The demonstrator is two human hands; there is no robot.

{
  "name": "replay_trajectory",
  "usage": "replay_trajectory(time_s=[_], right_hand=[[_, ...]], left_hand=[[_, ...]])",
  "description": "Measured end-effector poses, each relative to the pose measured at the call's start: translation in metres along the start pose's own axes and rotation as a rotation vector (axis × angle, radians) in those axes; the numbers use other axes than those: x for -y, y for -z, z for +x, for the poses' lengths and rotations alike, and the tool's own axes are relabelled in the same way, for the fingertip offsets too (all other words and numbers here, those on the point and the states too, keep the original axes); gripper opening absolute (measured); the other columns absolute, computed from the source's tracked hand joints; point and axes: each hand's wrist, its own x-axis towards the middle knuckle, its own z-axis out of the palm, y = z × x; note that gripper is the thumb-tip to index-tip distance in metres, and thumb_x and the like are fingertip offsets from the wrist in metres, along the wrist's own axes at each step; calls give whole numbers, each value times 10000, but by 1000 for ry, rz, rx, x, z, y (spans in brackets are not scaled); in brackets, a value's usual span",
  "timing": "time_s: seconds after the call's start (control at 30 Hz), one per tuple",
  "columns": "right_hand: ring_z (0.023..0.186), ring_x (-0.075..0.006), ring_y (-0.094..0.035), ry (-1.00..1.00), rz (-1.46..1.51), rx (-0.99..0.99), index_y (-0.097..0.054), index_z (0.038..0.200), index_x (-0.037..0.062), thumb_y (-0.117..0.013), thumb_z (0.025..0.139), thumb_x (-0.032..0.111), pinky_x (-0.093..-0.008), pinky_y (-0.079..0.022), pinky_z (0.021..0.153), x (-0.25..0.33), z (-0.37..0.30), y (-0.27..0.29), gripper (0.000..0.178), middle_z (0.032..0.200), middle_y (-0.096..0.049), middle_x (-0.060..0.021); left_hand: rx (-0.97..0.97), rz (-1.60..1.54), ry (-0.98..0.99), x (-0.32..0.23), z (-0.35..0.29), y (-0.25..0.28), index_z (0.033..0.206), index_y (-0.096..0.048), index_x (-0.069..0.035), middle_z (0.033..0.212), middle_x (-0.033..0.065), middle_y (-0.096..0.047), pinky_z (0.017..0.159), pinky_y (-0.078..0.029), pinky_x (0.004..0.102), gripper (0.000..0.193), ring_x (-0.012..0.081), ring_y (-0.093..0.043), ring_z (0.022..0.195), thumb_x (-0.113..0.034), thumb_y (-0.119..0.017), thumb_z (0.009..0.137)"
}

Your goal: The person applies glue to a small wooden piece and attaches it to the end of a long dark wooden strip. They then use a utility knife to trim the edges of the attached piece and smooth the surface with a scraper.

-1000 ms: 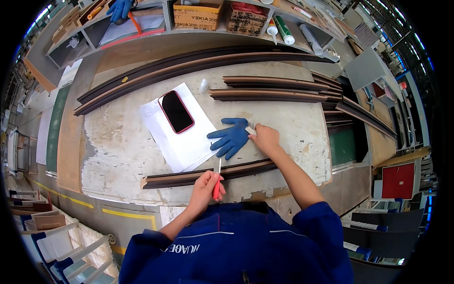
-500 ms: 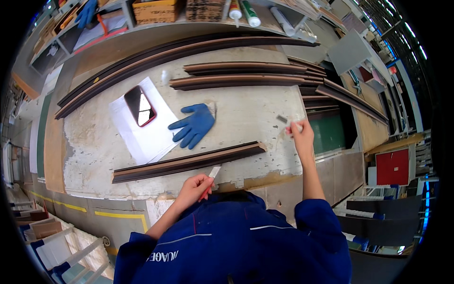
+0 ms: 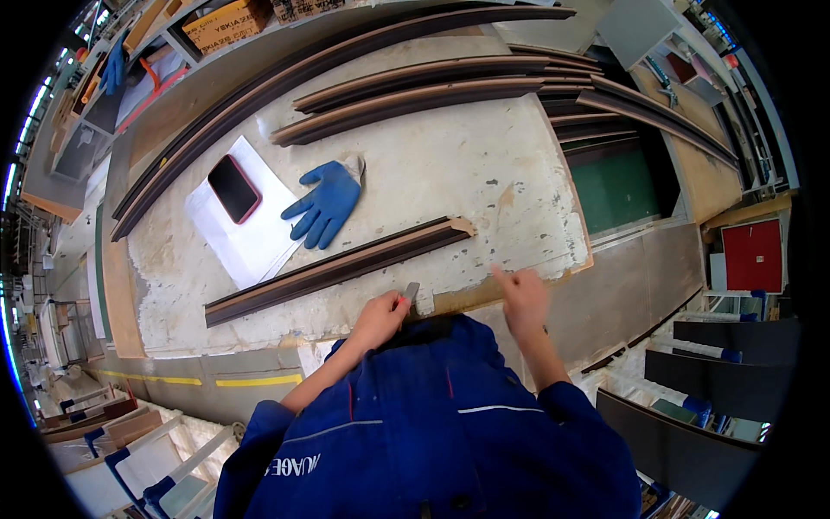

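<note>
My left hand [image 3: 380, 317], near the table's front edge, is closed on a small knife [image 3: 411, 292] with a flat grey blade sticking out past the fingertips; a bit of red shows at the grip. To its right, my right hand [image 3: 525, 303] hovers over the front edge, slightly blurred, its index finger stretched out and nothing visible in it. Beyond the left hand lies a short dark brown moulding strip [image 3: 337, 270] with a tan stripe and a pale cut end. Past that strip a blue work glove [image 3: 325, 206] rests palm-flat on the table [image 3: 450, 156].
A phone [image 3: 233, 189] lies on white paper sheets [image 3: 251, 251] at left. Longer moulding strips [image 3: 406, 99] lie across the back, several overhanging the right side. Shelving with a yellow box [image 3: 226, 26] stands behind. White-framed racks [image 3: 186, 463] flank the floor around me.
My right hand has come down toward the front edge; the small grey piece beside it is out of sight. My left hand, with the knife, has moved right and slightly forward. The view has shifted.
</note>
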Motion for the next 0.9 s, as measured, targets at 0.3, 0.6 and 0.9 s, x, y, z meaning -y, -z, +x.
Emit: replay_trajectory(time_s=[0.3, 0.6, 0.9], right_hand=[[737, -199, -501, 369, 94, 70, -683, 1229, 145, -604, 749, 93, -328, -404, 639, 55, 0, -10, 489, 752, -450, -22], [752, -215, -512, 369, 99, 126, -653, 1237, 72, -596, 749, 99, -327, -441, 631, 67, -1, -25, 492, 782, -465, -55], [756, -225, -526, 377, 121, 140, -653, 1225, 58, -606, 741, 91, -339, -467, 636, 73, -4, -27, 487, 795, -484, -66]], left_hand=[[62, -231, 104, 11, 7, -2, 845, -627, -39, 664, 23, -574, 535, -429, 271, 325, 108, -528, 554, -317, -553, 995], [69, -306, 75, 15, 11, -8, 818, -611, -12, 617, 64, -586, 544, -461, 303, 338, 140, -574, 532, -291, -535, 993], [60, -280, 99, 14, 6, -11, 828, -607, -29, 591, 71, -589, 543, -459, 329, 321, 162, -580, 518, -290, -525, 997]])
